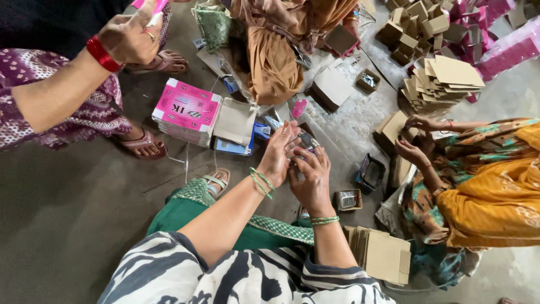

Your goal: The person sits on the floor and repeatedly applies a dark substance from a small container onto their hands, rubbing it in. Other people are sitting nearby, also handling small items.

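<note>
My left hand (278,155) and my right hand (311,179) meet in front of me over the grey floor, both closed around a small dark packet with a clear shiny wrap (304,142). Thin green bangles ring each wrist. Below them lie my green trousers and sandalled foot (216,181). A stack of flat brown card blanks (382,256) lies by my right elbow. A small open box with a metallic item (347,200) sits just right of my right hand.
A stack of pink printed cartons (187,110) and brown card sheets (235,121) lie ahead. People sit around: one at left with a raised hand (130,36), one at right in orange folding card (413,149), one opposite. Folded brown boxes (416,25) pile at top right.
</note>
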